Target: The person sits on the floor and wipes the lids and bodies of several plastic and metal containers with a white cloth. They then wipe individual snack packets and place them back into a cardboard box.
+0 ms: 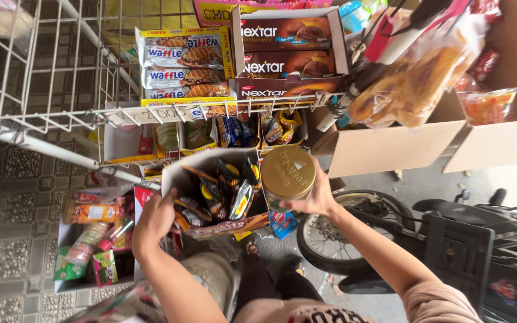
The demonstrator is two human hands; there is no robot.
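Holding a round tin (287, 173) with a gold lid, right hand (315, 197) wrapped about its side from below, fingers curled round the wall so the lid faces up toward the camera. Gripping with the left hand (154, 218) the near edge of an open cardboard box (194, 170), fingers closed on the rim, box tipped so its contents show: dark and yellow snack sachets (225, 191) lying loose inside. Tin touching or just beside the box's right corner, both raised in front of a white wire rack (61, 113).

Stacked on the rack above: waffle packets (184, 66) in a yellow tray and a brown carton of brownies (285, 51), fronts turned outward, likely for display. Hanging under the shelf, small sachet strips (279, 125). Lower left, a carton of mixed bottles and packets (94, 239) resting on the patterned tile floor (13, 179). Right of the hands, a motorbike wheel (336, 233), with a bag of fried snacks (411, 84) above plain cardboard boxes (390, 146).
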